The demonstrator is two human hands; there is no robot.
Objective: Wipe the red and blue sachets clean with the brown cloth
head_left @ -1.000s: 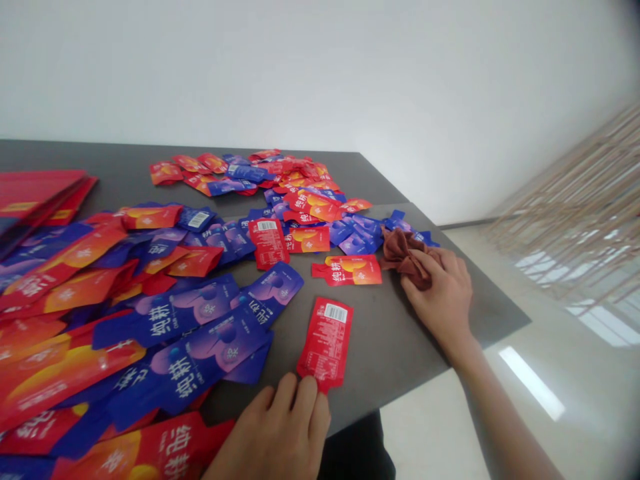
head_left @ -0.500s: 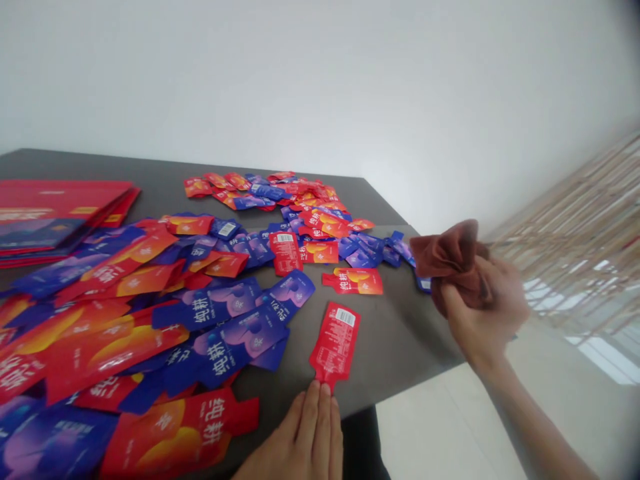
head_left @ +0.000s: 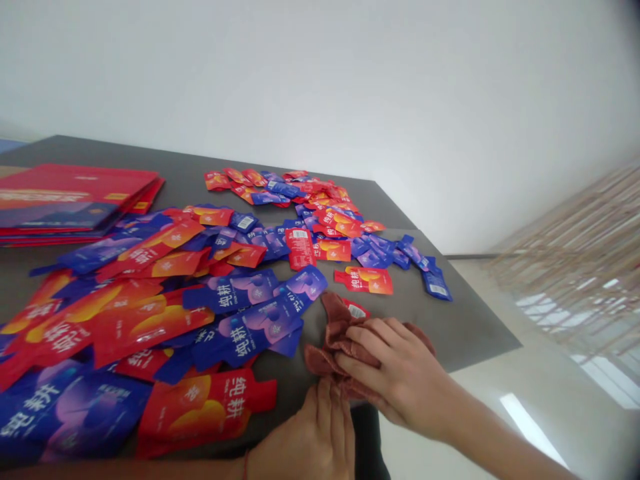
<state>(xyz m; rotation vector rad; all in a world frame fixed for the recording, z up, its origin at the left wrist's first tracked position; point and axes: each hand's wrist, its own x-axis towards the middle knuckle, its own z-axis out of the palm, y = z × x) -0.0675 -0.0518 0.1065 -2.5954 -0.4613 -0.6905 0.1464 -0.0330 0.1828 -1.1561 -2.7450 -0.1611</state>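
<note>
My right hand (head_left: 400, 365) has its fingers curled over a bunched brown cloth (head_left: 335, 330), gripping it loosely against the bench (head_left: 470, 330). Beneath it lies a red pouch (head_left: 357, 309), nearly all covered, with only its far end and part of a barcode label showing. My left hand (head_left: 320, 427) lies low at the cloth's near edge, fingers straight and close together; the cloth hides their tips, so I can't tell whether they pinch the pouch or merely press down. I judge the rubbing of this one pouch to be under way rather than finished, since cloth and pouch are together under my hands. How clean it is, I can't see. An orange-and-red pouch (head_left: 367, 281) lies apart just beyond the cloth, and a blue pouch (head_left: 437, 284) sits near the bench's right side. A big near heap (head_left: 150, 320) spreads to my left, and a smaller far heap (head_left: 320, 193) lies beyond. Nothing visible marks either heap as done or left, so I can't say how many remain.
</note>
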